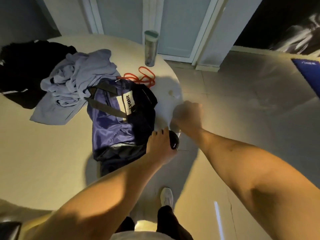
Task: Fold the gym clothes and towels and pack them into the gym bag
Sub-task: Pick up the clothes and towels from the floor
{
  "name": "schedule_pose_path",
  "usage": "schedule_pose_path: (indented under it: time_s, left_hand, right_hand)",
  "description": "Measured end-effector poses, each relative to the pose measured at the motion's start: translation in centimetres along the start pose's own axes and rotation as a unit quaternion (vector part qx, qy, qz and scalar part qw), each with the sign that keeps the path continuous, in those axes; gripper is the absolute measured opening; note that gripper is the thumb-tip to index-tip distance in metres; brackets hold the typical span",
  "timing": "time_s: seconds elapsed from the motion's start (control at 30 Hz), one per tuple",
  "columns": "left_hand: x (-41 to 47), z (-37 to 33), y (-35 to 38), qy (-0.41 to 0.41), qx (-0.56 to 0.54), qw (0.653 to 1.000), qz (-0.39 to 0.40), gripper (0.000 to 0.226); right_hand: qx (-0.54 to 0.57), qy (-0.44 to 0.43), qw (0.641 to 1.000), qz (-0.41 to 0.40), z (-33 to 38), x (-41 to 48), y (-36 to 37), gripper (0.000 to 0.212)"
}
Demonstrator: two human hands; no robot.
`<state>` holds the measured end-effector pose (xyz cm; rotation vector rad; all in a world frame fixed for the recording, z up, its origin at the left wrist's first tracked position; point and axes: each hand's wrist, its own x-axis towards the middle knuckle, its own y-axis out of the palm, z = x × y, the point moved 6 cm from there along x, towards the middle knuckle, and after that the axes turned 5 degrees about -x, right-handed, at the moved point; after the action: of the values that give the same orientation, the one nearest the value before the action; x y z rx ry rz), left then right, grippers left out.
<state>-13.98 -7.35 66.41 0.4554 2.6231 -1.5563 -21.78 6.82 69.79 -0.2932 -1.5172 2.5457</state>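
A dark blue gym bag [119, 122] with black straps and a white label lies on the round pale table [43, 161]. A crumpled lilac towel or garment [76, 84] lies left of it, partly over the bag's far end, with a black garment [26, 70] behind it. My left hand [161, 148] grips a shiny black rounded object [174, 139] at the bag's right edge. My right hand [188, 116], blurred, is fisted just beyond it at the table's rim; what it holds cannot be made out.
A red resistance band [143, 77] lies behind the bag. A tall clear bottle [151, 48] stands at the table's far edge. Tiled floor [242, 101] spreads to the right, with a blue mat [310, 71] at the far right. My shoe [166, 196] is below the table edge.
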Motion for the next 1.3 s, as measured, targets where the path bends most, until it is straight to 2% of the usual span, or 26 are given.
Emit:
schedule_pose_path:
  time_s: [0.13, 0.2, 0.33, 0.5, 0.57, 0.67, 0.8, 0.87, 0.97, 1.13, 1.2, 1.3]
  left_hand:
    - [1.2, 0.8, 0.6, -0.082, -0.044, 0.994, -0.056, 0.076]
    - [1.6, 1.2, 0.7, -0.092, -0.062, 0.989, -0.093, 0.078]
    - [2.1, 1.8, 0.8, -0.088, -0.024, 0.988, -0.122, 0.088]
    - [1.6, 0.4, 0.9, -0.116, 0.065, 0.983, -0.126, 0.083]
    - [1.4, 0.1, 0.9, -0.136, 0.064, 0.980, -0.127, 0.087]
    - [1.0, 0.1, 0.6, -0.137, 0.039, 0.981, -0.132, 0.087]
    - [-0.1, 1.0, -1.0, -0.110, 0.014, 0.985, -0.136, 0.079]
    - [-0.9, 2.2, -2.9, -0.095, 0.004, 0.983, -0.154, 0.070]
    - [-2.6, 5.2, -6.7, -0.087, 0.012, 0.979, -0.186, 0.059]
    - [-7.0, 14.7, -12.1, -0.133, -0.020, 0.962, -0.237, 0.045]
    - [-9.4, 19.5, -14.0, -0.149, -0.032, 0.953, -0.261, 0.039]
    - [-12.6, 27.0, -16.4, -0.169, -0.029, 0.956, -0.237, 0.046]
  right_hand:
    - [-0.019, -0.074, 0.991, 0.112, -0.1, 3.0, 3.0, 0.084]
    - [-0.038, -0.130, 0.978, 0.157, 0.3, 3.7, 4.2, 0.083]
    - [-0.062, -0.227, 0.955, 0.182, 0.7, 4.3, 5.5, 0.072]
    - [-0.106, -0.267, 0.930, 0.229, 0.9, 4.6, 5.4, 0.089]
    - [-0.102, -0.266, 0.927, 0.245, 0.9, 4.8, 5.3, 0.090]
    - [-0.097, -0.245, 0.938, 0.226, 1.1, 5.1, 4.7, 0.085]
    - [-0.060, -0.226, 0.962, 0.144, 3.2, 5.2, 2.9, 0.060]
    - [-0.031, -0.223, 0.966, 0.129, 5.7, 4.6, 2.2, 0.061]
    - [-0.025, -0.231, 0.962, 0.143, 10.8, 2.9, 2.7, 0.058]
    - [-0.053, -0.270, 0.947, 0.166, 19.8, -1.6, 7.6, 0.036]
    - [-0.059, -0.278, 0.939, 0.193, 23.5, -4.5, 10.8, 0.052]
    - [-0.059, -0.264, 0.943, 0.192, 29.2, -9.1, 15.1, 0.063]
